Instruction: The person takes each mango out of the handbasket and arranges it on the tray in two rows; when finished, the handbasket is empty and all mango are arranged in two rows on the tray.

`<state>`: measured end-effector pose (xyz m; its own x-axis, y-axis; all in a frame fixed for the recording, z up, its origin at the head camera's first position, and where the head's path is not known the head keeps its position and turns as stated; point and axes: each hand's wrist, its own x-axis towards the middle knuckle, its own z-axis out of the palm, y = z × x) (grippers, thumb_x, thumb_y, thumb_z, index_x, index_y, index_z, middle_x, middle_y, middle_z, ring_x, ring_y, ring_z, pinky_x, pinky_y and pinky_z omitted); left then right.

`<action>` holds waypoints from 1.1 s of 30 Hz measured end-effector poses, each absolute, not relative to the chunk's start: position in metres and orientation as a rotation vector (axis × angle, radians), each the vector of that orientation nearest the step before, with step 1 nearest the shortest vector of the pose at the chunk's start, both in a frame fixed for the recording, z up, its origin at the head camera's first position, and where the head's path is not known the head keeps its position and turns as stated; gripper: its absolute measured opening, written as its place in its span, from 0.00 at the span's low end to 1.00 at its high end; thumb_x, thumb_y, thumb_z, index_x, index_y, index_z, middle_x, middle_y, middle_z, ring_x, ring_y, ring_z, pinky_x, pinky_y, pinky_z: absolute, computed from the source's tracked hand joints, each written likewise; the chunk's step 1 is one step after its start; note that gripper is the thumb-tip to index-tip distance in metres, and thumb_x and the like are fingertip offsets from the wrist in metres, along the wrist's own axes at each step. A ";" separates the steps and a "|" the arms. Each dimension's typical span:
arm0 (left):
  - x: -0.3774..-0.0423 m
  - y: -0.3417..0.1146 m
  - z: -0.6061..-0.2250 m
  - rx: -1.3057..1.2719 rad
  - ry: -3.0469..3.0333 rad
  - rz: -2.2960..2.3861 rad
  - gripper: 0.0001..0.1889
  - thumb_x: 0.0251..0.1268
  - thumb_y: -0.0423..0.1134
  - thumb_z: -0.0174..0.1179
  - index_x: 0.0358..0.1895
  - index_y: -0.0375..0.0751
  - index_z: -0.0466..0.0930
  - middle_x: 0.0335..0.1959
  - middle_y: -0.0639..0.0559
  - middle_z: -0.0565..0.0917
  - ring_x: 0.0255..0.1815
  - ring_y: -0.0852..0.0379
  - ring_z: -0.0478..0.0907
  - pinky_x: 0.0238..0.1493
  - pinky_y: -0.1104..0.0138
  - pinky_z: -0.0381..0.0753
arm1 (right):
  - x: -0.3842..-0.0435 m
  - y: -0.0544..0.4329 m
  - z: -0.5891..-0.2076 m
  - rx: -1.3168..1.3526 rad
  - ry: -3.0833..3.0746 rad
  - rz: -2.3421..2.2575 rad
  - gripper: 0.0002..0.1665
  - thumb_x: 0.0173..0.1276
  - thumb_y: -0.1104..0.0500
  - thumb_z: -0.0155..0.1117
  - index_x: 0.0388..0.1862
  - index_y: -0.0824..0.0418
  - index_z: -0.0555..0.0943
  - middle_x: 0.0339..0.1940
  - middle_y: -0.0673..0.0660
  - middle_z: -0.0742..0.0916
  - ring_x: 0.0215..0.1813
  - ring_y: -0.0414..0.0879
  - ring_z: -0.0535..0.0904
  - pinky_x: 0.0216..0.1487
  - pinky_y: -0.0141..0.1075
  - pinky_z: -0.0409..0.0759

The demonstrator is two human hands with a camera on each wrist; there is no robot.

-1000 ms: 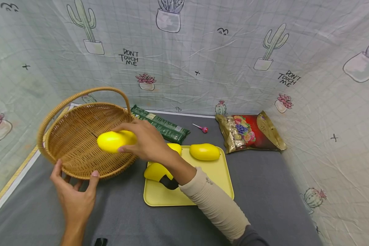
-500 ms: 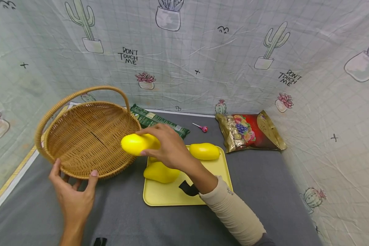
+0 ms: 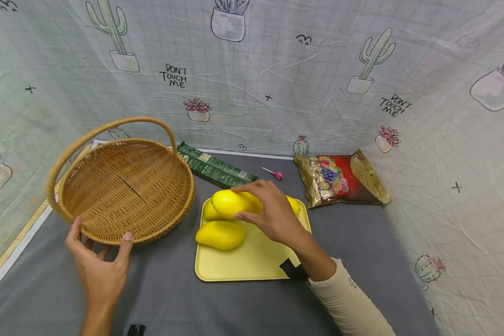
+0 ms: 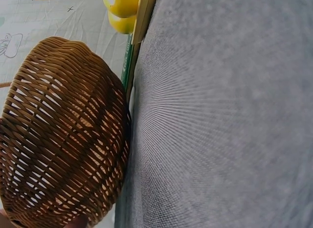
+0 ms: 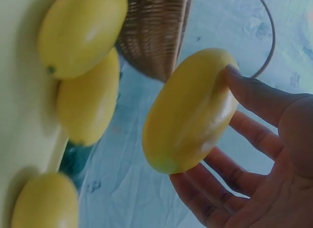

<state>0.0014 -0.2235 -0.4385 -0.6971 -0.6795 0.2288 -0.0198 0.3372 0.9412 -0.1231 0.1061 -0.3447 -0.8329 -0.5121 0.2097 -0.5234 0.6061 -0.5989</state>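
Note:
In the head view my right hand [image 3: 277, 214] grips a yellow mango [image 3: 232, 202] over the yellow tray [image 3: 256, 261]. The right wrist view shows thumb and fingers spread around this held mango [image 5: 188, 113]. Another mango [image 3: 220, 234] lies on the tray's left side. Behind it a further mango [image 3: 210, 212] is partly covered by the held one, and one more mango [image 3: 294, 204] at the back right is mostly hidden by my hand. My left hand [image 3: 102, 266] holds the near rim of the wicker basket [image 3: 126, 186], thumb at the rim and fingers at its outer side.
A green packet [image 3: 218, 165] lies behind the tray, beside the basket. Near it is a lollipop [image 3: 274, 173]. At the back right rests a red and gold candy bag [image 3: 342, 179]. A printed curtain [image 3: 252, 84] hangs behind. A small black object [image 3: 136, 330] sits at the front edge.
My right hand has carried the mango rightward, from over the basket to over the tray. The left hand stays at the basket's rim.

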 end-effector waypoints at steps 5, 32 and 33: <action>0.001 -0.225 -0.440 0.603 -1.988 -1.389 0.52 0.66 0.36 0.72 0.86 0.61 0.47 0.86 0.56 0.53 0.80 0.48 0.61 0.69 0.61 0.75 | -0.118 0.127 -0.350 0.824 -2.831 1.003 0.32 0.63 0.49 0.82 0.67 0.42 0.85 0.58 0.51 0.86 0.60 0.50 0.77 0.60 0.50 0.77; -0.008 -0.240 -0.428 0.681 -1.995 -1.412 0.47 0.71 0.37 0.69 0.85 0.59 0.49 0.77 0.51 0.63 0.74 0.47 0.69 0.54 0.76 0.78 | -0.108 0.178 -0.401 0.606 -3.051 0.737 0.31 0.59 0.50 0.85 0.63 0.46 0.87 0.58 0.53 0.87 0.61 0.53 0.77 0.62 0.56 0.79; -0.008 -0.241 -0.428 0.681 -1.997 -1.411 0.48 0.71 0.37 0.69 0.85 0.59 0.48 0.76 0.51 0.63 0.73 0.47 0.69 0.54 0.77 0.78 | -0.108 0.178 -0.402 0.601 -3.054 0.727 0.31 0.59 0.50 0.85 0.63 0.46 0.88 0.58 0.54 0.86 0.61 0.54 0.77 0.61 0.55 0.79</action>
